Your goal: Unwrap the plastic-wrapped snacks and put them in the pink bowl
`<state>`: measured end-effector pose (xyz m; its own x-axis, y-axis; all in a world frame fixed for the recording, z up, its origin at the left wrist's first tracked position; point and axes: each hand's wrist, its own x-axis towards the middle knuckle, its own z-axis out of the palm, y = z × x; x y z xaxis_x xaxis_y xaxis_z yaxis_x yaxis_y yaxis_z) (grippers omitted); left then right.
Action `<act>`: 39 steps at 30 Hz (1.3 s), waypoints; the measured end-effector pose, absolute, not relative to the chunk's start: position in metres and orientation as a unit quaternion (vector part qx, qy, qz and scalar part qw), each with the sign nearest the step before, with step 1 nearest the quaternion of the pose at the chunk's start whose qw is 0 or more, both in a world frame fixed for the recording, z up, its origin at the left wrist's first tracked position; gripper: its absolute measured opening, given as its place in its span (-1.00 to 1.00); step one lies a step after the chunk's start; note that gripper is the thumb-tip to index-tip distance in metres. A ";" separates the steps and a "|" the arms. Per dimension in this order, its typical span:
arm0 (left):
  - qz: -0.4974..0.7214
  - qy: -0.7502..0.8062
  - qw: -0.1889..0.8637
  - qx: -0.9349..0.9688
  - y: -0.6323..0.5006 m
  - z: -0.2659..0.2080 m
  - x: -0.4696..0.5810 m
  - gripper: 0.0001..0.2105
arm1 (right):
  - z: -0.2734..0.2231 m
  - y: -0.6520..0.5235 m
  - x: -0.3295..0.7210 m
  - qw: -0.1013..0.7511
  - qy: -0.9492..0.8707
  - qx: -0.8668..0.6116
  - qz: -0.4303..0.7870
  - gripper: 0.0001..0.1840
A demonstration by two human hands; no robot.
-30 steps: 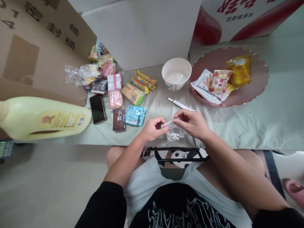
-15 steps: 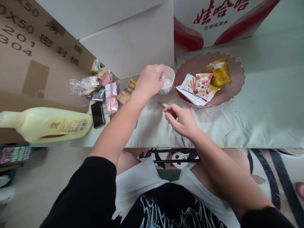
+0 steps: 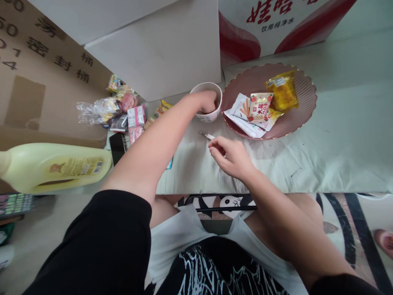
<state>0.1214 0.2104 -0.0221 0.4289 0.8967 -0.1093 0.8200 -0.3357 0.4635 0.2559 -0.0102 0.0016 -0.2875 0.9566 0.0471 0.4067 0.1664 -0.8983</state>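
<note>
My left hand (image 3: pixel 208 101) reaches down into a white paper tub (image 3: pixel 208 118), its fingertips hidden below the rim. Whether it grips anything inside I cannot tell. Just in front of the pink fluted plate, my right hand (image 3: pixel 231 157) is closed around a slim white stick-like tool (image 3: pixel 210 136) with a grey metal-looking tip. Only the front end of that tool shows, pointing left over the cloth. On the pink plate (image 3: pixel 302 116), right of the tub, lie several snack packets (image 3: pixel 260 107) and a yellow pouch (image 3: pixel 283 92).
Wrapped snacks (image 3: pixel 136 116) lie in a pile at the left, with a black phone (image 3: pixel 118 146) partly behind my left arm. A pale yellow jug (image 3: pixel 61 166) rests on its side. White, red-and-white (image 3: pixel 242 37) and brown (image 3: pixel 27 96) cardboard boxes border the back and left.
My left hand has dropped from above the tub's rim into it. My right hand stays nearly in place with the tool. The view has shifted slightly.
</note>
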 end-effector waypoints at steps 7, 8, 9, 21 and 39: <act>0.113 0.505 0.302 0.800 0.181 0.026 0.087 -0.92 | 0.000 -0.013 0.256 0.329 -0.696 -0.493 0.405 -0.87; 0.207 0.519 0.271 0.784 0.170 0.028 0.068 -0.91 | 0.000 -0.014 0.256 0.334 -0.693 -0.491 0.409 -0.87; 0.281 0.536 0.237 0.760 0.159 0.028 0.047 -0.88 | -0.001 -0.014 0.256 0.340 -0.689 -0.490 0.413 -0.87; 0.031 0.692 0.151 0.705 0.091 -0.010 -0.085 -0.02 | -0.014 -0.018 0.239 0.309 -0.683 -0.503 0.430 -0.80; 0.518 0.407 0.695 0.288 -0.011 0.023 -0.011 -0.12 | -0.030 -0.012 0.248 0.364 -0.736 -0.519 0.237 -0.87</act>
